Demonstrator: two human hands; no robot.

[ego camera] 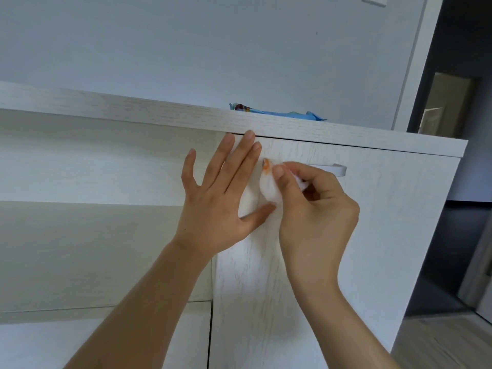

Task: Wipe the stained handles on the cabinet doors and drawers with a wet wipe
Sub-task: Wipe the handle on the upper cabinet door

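Observation:
A white bar handle point(337, 169) runs across the top of a white drawer front point(386, 209). My right hand point(316, 209) pinches a white wet wipe point(269, 187) against the handle's left end, where an orange stain point(266, 166) shows on the wipe. My right hand hides most of the handle. My left hand point(218, 193) lies flat with fingers spread on the drawer front's left edge, just left of the wipe.
A blue wet-wipe packet point(277, 113) lies on the cabinet top point(133, 110). Left of the drawer is an open recessed shelf space point(93, 169). A dark doorway point(452, 102) and wooden floor point(439, 342) lie to the right.

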